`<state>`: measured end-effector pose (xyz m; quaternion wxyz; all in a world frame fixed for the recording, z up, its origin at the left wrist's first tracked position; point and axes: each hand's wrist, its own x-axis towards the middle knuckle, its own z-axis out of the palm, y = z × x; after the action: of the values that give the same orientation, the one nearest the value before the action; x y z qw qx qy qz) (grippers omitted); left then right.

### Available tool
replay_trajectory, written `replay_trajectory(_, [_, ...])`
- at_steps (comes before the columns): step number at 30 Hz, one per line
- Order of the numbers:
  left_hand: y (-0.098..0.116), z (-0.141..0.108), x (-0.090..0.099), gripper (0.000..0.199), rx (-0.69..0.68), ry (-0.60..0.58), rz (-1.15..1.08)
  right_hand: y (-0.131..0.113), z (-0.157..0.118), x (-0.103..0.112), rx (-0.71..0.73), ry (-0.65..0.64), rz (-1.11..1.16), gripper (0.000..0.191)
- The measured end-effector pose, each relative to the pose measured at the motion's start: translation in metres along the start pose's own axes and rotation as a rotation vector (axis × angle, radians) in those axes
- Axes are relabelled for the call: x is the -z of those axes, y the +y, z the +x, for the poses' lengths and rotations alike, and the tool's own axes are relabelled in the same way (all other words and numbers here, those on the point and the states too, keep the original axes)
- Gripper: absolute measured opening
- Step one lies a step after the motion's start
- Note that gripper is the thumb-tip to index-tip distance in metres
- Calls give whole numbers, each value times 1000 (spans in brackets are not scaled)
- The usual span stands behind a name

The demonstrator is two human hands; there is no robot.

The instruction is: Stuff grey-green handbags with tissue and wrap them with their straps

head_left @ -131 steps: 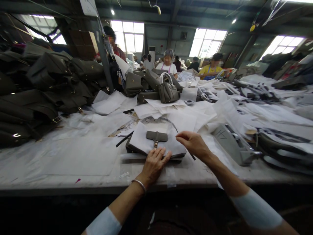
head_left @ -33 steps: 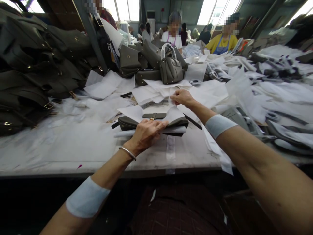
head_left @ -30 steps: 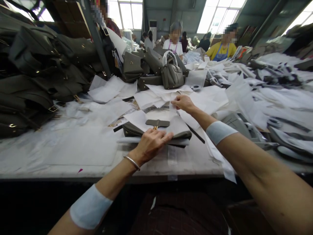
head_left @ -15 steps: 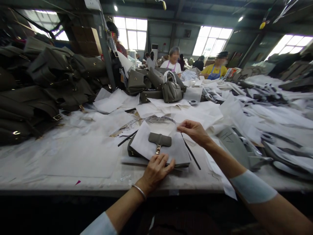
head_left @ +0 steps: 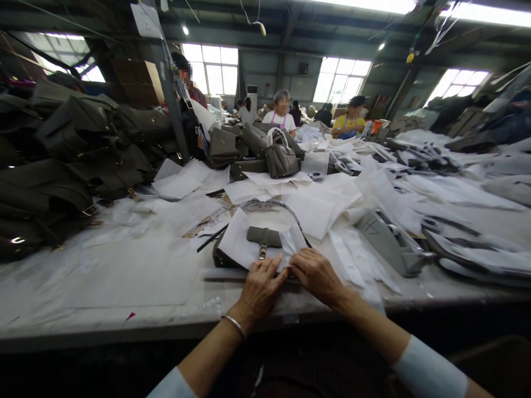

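Shows bag [head_left: 219, 257] partly under paper [head_left: 236, 236], lower centre of frame; probably light, soft-sided, with paper apt to crease; best held by side edges. Shows left hand [head_left: 262, 283] flat, unclenched, at lower edge; right hand [head_left: 318, 275] bent-fingered at paper, grip unclear.

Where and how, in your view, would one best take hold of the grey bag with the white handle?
Probably by the handle, from above: it arches up over the bag, while other bags crowd behind.

Dim overall, glaring windows [head_left: 210, 69], blurred edges
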<state>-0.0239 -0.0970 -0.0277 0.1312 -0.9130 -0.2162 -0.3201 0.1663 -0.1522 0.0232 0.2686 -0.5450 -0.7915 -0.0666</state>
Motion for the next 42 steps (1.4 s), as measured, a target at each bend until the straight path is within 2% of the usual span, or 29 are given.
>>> replay_trajectory(3, [7,9,6,26,30,-48,16,-1,-6,-5,-38,56,91,16])
replay_trajectory(7, [11,27,11,19,-10,-83,31,0,-15,-12,-93,117,172,17])
replay_trajectory(11, [0,38,14,7,-22,-290,-142,1,-18,-14,-99,165,208,14])
replay_trajectory(13, [-6,36,13,10,36,-318,-240,0,-18,-13,-80,194,203,12])
replay_trajectory(16, [-10,27,8,33,136,-221,-337,-5,-18,-10,-45,210,168,10])
replay_trajectory(18, [-9,21,2,45,136,-164,-372,-10,-19,-6,-11,198,146,11])
replay_trajectory(21, [-7,17,-3,32,88,-129,-369,-12,-15,2,62,146,162,9])
replay_trajectory(23, [-7,17,-5,22,67,-100,-350,-9,-1,8,66,128,214,16])
replay_trajectory(25, [-8,18,-5,22,43,-73,-328,-3,24,9,-19,139,251,23])
replay_trajectory(27, [-9,19,-4,25,18,-45,-310,7,55,5,-165,88,218,16])
replay_trajectory(28, [-10,19,-5,25,12,-31,-302,12,70,0,-239,7,172,15])
replay_trajectory(31, [-10,18,-6,26,36,-12,-297,29,100,-17,-383,-265,20,40])
replay_trajectory(33, [-9,18,-8,27,73,-10,-304,37,103,-27,-415,-331,-38,42])
replay_trajectory(35, [-7,17,-9,29,98,1,-314,43,98,-32,-427,-330,-68,39])
replay_trajectory(42, [-5,15,-12,29,139,62,-318,49,85,-29,-455,-362,-259,22])
